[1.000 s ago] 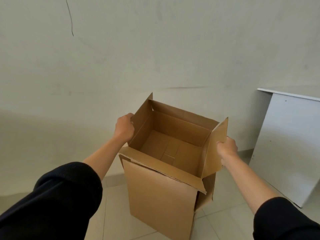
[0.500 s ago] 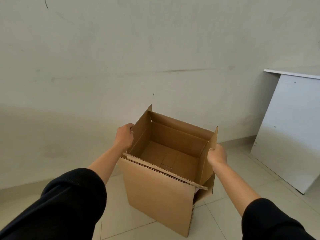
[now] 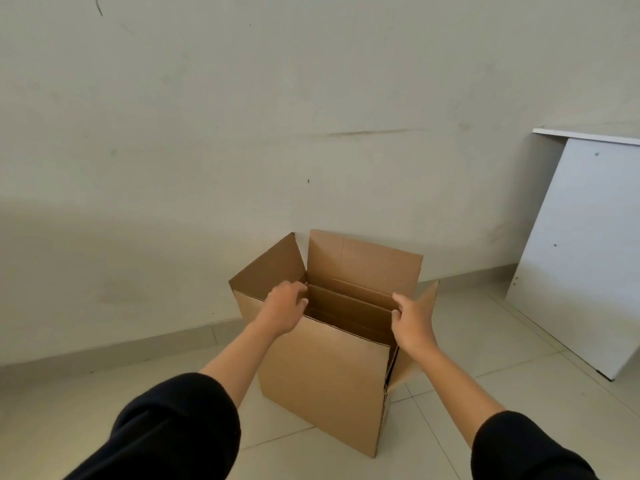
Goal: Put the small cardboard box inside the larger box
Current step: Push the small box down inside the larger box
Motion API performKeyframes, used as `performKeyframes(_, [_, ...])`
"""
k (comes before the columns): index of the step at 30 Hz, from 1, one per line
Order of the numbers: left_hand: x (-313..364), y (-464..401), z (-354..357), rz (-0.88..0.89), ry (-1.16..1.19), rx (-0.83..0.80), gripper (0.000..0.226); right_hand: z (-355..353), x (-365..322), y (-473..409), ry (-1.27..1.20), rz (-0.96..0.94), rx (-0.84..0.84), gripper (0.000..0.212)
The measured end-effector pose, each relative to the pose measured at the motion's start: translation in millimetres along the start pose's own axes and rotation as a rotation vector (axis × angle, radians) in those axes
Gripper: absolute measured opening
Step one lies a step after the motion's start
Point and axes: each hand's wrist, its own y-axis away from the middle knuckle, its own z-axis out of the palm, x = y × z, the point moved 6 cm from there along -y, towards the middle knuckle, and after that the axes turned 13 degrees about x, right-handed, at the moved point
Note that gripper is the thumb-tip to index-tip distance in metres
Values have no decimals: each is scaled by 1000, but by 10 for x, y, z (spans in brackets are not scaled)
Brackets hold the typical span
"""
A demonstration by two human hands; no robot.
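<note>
Both hands, left (image 3: 282, 306) and right (image 3: 412, 320), curl loosely at the rim of the open box (image 3: 325, 375) standing between them, gripping nothing firmly; the small box is out of sight and seems next to fetch.

I see the large brown cardboard box (image 3: 325, 375) upright on the floor, flaps open, at my twelve o'clock.

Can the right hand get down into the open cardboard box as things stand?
Probably yes. The right hand is at the box's right rim, the flaps stand open, and nothing visible covers the opening.
</note>
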Motion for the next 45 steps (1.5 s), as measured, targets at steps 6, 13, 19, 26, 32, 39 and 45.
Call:
performKeyframes(6, [74,345,422,-4,-11,13,35,119,116,193,180,-190,-38,37])
performKeyframes(13, [100,454,515,-305,209,81,37,-52,362,17,284,17,15,55])
performKeyframes(19, [186,502,566,-347,204,-35,49,39,565,190,110,250,-91,67])
performKeyframes(26, [300,861,800,-502,470,93,93,78,821,419,71,301,-56,64])
performKeyframes(32, [428,1072,803,-725,672,258,105,112,681,619,-18,186,-83,91])
performKeyframes(39, [501,927,975,-919,580,223,85,-230,493,-40,378,-288,-54,61])
performKeyframes(45, [566,726,1055,-939,490,198,80,-30,850,-452,582,-735,-462,38])
